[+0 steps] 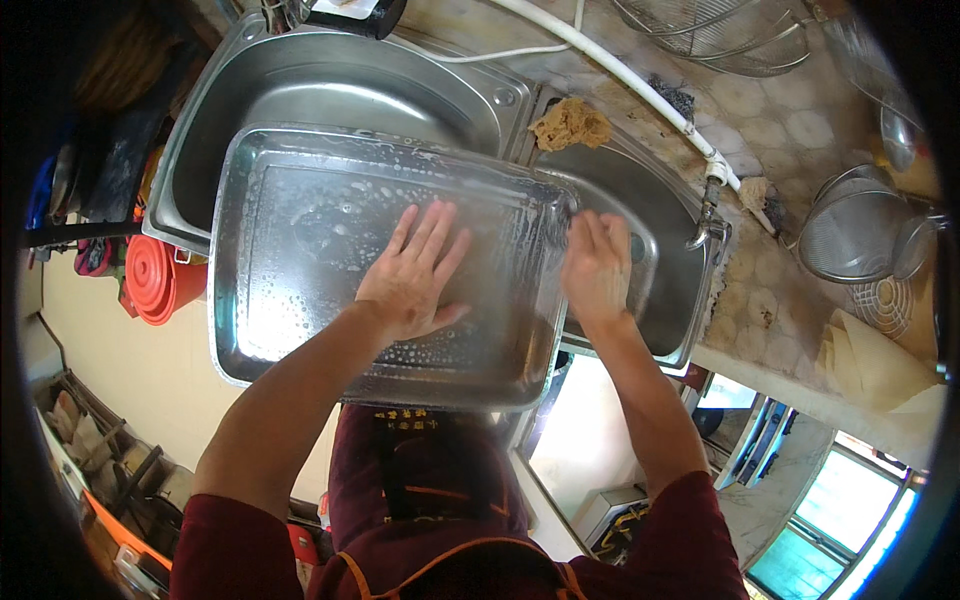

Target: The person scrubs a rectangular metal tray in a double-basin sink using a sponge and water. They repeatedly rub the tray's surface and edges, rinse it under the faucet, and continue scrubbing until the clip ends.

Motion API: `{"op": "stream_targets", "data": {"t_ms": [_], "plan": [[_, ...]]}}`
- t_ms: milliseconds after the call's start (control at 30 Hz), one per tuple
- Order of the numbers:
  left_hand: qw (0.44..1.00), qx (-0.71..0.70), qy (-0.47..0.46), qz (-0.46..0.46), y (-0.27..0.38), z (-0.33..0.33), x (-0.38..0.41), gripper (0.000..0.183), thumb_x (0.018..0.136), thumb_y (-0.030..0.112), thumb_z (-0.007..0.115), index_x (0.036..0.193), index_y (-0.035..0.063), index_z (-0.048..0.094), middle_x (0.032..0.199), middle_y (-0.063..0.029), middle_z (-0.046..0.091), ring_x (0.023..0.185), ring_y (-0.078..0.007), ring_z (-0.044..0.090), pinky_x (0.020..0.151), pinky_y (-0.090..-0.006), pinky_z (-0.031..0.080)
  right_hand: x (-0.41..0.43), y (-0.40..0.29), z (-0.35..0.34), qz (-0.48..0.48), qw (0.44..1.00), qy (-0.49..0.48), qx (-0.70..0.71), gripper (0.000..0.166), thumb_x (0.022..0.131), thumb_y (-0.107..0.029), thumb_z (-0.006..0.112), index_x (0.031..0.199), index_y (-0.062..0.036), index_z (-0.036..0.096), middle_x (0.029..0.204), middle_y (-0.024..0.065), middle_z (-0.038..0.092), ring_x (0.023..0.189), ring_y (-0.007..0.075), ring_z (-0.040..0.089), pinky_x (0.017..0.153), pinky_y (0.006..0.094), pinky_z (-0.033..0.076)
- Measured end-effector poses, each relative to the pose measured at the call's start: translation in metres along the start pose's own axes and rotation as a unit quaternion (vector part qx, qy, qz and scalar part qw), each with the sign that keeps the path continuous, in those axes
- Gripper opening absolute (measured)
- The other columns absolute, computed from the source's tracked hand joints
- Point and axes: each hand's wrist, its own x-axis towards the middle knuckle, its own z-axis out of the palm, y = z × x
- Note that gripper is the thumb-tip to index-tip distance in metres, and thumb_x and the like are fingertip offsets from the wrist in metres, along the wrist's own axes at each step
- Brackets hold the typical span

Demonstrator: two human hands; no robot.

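A large rectangular metal pan (315, 195), wet with soap suds and droplets, lies tilted across the rims of two stainless steel sinks. My left hand (412, 277) presses flat on the pan's floor, its fingers spread and nothing in them. At the pan's upper right corner, my right hand (598, 262) is closed around what looks like a grey steel wool scourer (553, 225), mostly hidden by the fingers and blurred. The near edge of the pan reaches my apron.
Behind the pan is the larger sink basin (225, 127); the smaller basin (675, 300) is at the right, below a tap (709, 225). A tan sponge (570, 125) rests on the sink ledge. Wire strainers (855, 225) hang at the right. A red lidded bucket (154, 277) stands left.
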Motion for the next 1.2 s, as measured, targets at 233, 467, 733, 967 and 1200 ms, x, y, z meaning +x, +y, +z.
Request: {"op": "stream_targets", "data": {"t_ms": [233, 467, 733, 967, 1200], "plan": [[1.0, 0.006, -0.003, 0.006, -0.001, 0.002, 0.002, 0.091, 0.098, 0.066, 0.047, 0.16, 0.0035, 0.028, 0.167, -0.028, 0.014, 0.158, -0.0395, 0.007, 0.128, -0.0544, 0.003, 0.029, 0.002, 0.037, 0.201, 0.971, -0.129, 0.014, 0.019, 0.087, -0.006, 0.071, 0.098, 0.0093, 0.069, 0.11, 0.0284, 0.07, 0.093, 0.0434, 0.072, 0.084, 0.0491, 0.058], [0.999, -0.037, 0.018, 0.016, -0.003, 0.004, 0.004, 0.094, 0.094, 0.064, 0.057, 0.159, 0.0018, 0.029, 0.166, -0.0298, 0.016, 0.157, -0.0417, 0.012, 0.128, -0.0558, 0.006, 0.072, 0.033, 0.03, 0.175, 0.936, -0.289, 0.098, 0.02, 0.088, -0.01, 0.071, 0.101, 0.0054, 0.072, 0.092, 0.0299, 0.072, 0.093, 0.0436, 0.072, 0.084, 0.0493, 0.058], [0.999, -0.039, 0.015, 0.015, -0.004, 0.005, 0.004, 0.093, 0.095, 0.064, 0.055, 0.159, 0.0011, 0.029, 0.166, -0.0298, 0.015, 0.157, -0.0415, 0.01, 0.127, -0.0563, 0.006, 0.038, 0.026, 0.052, 0.247, 0.937, -0.244, 0.028, 0.017, 0.093, -0.006, 0.058, 0.094, 0.0042, 0.072, 0.093, 0.0295, 0.072, 0.091, 0.0434, 0.073, 0.084, 0.05, 0.057], [1.0, -0.027, 0.003, 0.009, -0.003, -0.003, 0.004, 0.091, 0.097, 0.063, 0.051, 0.159, 0.0007, 0.028, 0.166, -0.0301, 0.016, 0.157, -0.0411, 0.01, 0.127, -0.0573, 0.005, 0.076, 0.028, 0.038, 0.12, 0.962, -0.243, 0.022, 0.027, 0.096, -0.024, 0.065, 0.1, 0.0022, 0.065, 0.096, 0.0276, 0.073, 0.091, 0.0436, 0.073, 0.084, 0.0511, 0.057], [0.999, -0.015, -0.02, 0.027, -0.004, -0.004, 0.003, 0.092, 0.096, 0.064, 0.052, 0.159, 0.0002, 0.029, 0.166, -0.0302, 0.015, 0.157, -0.0416, 0.009, 0.127, -0.0582, 0.005, 0.091, 0.014, 0.062, 0.027, 0.974, -0.215, 0.065, 0.03, 0.093, -0.023, 0.069, 0.107, 0.0023, 0.062, 0.107, 0.0244, 0.071, 0.102, 0.0421, 0.069, 0.088, 0.0508, 0.055]]}}
